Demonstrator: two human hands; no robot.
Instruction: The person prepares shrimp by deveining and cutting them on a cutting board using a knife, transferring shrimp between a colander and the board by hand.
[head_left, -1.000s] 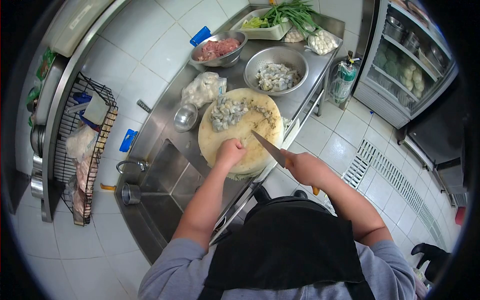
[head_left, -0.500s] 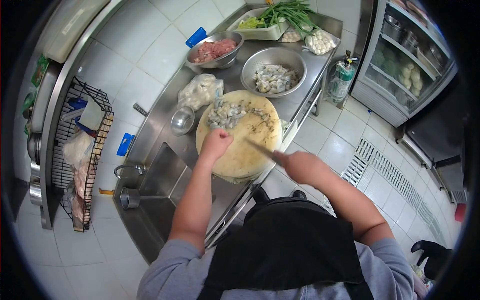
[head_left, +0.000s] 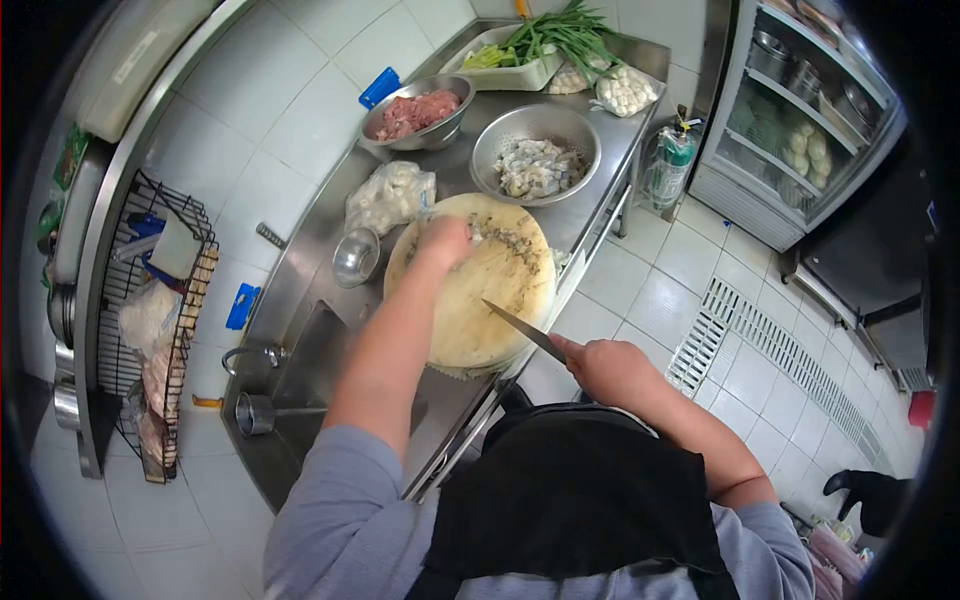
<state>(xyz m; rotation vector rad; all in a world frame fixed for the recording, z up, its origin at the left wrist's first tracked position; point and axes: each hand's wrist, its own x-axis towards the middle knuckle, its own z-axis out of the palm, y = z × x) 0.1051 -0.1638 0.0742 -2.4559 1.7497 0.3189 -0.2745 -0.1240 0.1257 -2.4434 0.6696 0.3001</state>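
Observation:
A round cutting board (head_left: 480,320) lies on the steel counter, with dark bits scattered over its upper right part. My left hand (head_left: 447,241) is over the board's upper left, on top of the greyish shrimp-like pieces (head_left: 474,232), most of which it hides. Its fingertips are blurred and hidden, so what they hold is not visible. My right hand (head_left: 607,370) grips a knife (head_left: 522,327) at the board's lower right edge, the blade pointing up and left over the board. Just above the board, a perforated steel bowl (head_left: 586,130) holds more such pieces.
A bowl of raw meat (head_left: 418,115), a plastic bag (head_left: 391,197) and a small metal bowl (head_left: 356,257) stand left of and behind the board. A tray of greens (head_left: 510,78) and a bag of white balls (head_left: 627,91) are farther back. The sink (head_left: 300,370) is at left.
My left hand has moved up and forward from the board's lower left onto the pieces. The right hand still holds the knife, slightly lower in view. The whole view has shifted a little.

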